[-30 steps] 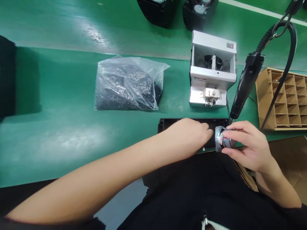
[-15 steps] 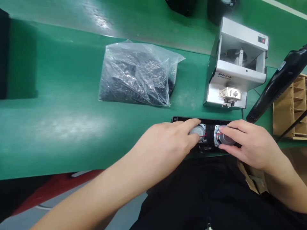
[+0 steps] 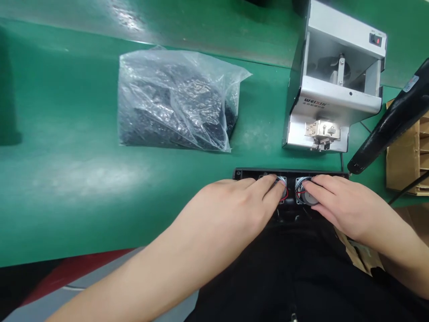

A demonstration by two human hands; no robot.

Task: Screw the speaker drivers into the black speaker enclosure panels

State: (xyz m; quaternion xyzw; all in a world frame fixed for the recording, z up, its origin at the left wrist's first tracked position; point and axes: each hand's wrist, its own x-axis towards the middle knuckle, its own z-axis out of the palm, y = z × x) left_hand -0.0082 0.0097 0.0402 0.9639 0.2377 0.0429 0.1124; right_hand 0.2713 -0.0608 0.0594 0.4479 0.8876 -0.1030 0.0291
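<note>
A long black plastic housing (image 3: 254, 171) lies at the near edge of the green table. Two round metal speaker drivers with red wires sit side by side in it. My left hand (image 3: 234, 210) lies over the left speaker (image 3: 282, 188), fingers pressing down on it. My right hand (image 3: 338, 203) covers the right speaker (image 3: 300, 191), fingertips resting on its metal back. Both hands hide most of the housing.
A clear bag of small black parts (image 3: 174, 105) lies at the table's middle. A grey screw feeder machine (image 3: 331, 89) stands behind the housing. A black electric screwdriver (image 3: 389, 129) hangs at the right, over a cardboard divider tray (image 3: 409, 156).
A second speaker came into the housing under my left hand. My right hand lowered its speaker flat into the housing. The view shifted closer and to the left.
</note>
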